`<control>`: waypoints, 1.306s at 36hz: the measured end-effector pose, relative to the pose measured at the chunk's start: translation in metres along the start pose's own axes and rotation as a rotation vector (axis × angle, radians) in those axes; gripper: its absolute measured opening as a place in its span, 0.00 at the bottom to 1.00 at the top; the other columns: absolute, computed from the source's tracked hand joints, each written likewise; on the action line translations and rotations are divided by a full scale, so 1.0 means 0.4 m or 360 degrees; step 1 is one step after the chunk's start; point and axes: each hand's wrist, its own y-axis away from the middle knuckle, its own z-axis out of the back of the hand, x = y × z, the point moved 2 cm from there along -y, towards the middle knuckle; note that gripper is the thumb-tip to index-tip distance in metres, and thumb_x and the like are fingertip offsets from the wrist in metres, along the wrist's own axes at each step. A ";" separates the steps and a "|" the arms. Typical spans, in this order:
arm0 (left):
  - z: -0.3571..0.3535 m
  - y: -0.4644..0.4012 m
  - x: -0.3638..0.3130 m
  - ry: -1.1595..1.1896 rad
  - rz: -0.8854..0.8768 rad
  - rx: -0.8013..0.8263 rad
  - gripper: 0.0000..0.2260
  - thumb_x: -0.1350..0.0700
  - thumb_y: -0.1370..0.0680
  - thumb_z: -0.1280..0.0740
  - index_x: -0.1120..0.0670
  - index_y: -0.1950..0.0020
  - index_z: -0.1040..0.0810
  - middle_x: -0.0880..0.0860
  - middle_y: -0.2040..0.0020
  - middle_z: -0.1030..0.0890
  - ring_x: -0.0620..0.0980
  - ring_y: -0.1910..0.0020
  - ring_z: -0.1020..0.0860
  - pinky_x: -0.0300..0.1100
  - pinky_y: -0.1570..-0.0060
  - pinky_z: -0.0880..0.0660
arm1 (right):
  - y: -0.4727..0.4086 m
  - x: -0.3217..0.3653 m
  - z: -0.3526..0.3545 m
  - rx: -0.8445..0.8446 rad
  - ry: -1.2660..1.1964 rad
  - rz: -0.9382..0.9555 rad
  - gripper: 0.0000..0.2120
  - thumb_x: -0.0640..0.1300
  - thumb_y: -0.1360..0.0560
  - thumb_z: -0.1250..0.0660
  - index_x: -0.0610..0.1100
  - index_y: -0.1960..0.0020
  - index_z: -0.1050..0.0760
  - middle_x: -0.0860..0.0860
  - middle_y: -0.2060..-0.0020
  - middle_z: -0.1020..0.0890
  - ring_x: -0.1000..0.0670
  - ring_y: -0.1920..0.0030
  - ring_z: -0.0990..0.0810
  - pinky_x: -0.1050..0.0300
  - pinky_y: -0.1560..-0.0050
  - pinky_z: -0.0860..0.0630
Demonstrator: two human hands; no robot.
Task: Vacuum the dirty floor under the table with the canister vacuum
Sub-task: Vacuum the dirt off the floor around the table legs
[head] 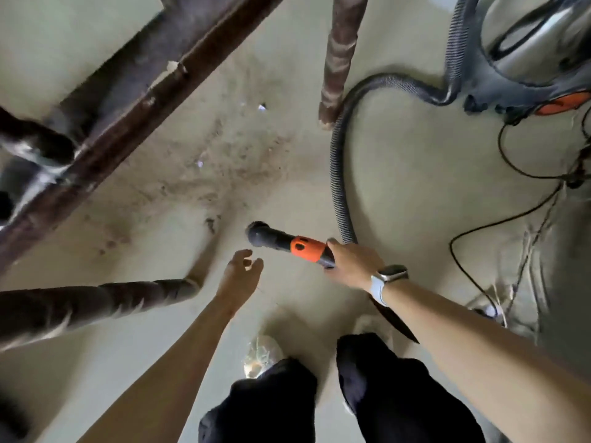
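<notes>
My right hand [350, 262] grips the black and orange hose handle [287, 244], whose round nozzle end [257, 233] hovers low over the beige floor. A ribbed grey hose [339, 161] curves from the handle up to the steel canister vacuum [531, 49] at the top right. Brown dirt and small white scraps [224, 161] are spread over the floor beyond the nozzle, between the table legs. My left hand [240, 276] hangs free just left of the nozzle, fingers loosely curled and holding nothing.
A dark wooden table rail [128, 100] crosses the upper left. One worn table leg [339, 59] stands beside the hose, another [96, 302] lies across the left. Black power cords [511, 174] trail on the right. My legs and shoes [262, 356] are at the bottom.
</notes>
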 end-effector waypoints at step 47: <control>-0.385 -0.467 0.224 -0.1434 -0.0468 -0.0132 0.41 0.40 0.23 0.37 0.52 0.21 0.59 0.54 0.21 0.62 0.57 0.22 0.60 0.58 0.26 0.49 | -0.296 -0.356 -0.144 -0.0635 -0.0363 -0.0167 0.19 0.54 0.24 0.34 0.41 0.43 0.30 0.44 0.59 0.22 0.40 0.57 0.22 0.51 0.58 0.27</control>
